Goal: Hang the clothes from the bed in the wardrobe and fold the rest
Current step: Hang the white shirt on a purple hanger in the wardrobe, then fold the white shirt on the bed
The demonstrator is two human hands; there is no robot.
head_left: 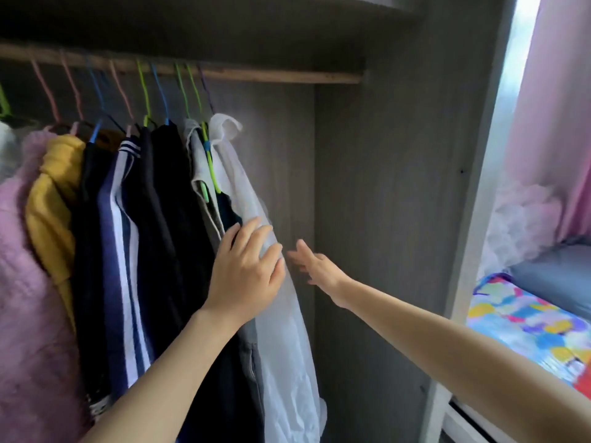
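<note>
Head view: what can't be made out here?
All in the head view:
- Right hand: fingers motion-blurred; contact with the sheer white shirt unclear.
- Dark garment under the left hand: mostly hidden by the hand and shirt.
- Bed with colourful patterned cover: cut off by the right edge and grey wardrobe side panel; any clothes on it unseen.
- Hanging clothes: hems cut off by the bottom edge.

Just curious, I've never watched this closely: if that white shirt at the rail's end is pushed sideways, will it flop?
Probably floppy: the white shirt hangs in soft folds and looks thin, almost see-through. Likely light, so it should swing or slide along the wooden rail. It may bunch under the left hand resting on it.
</note>
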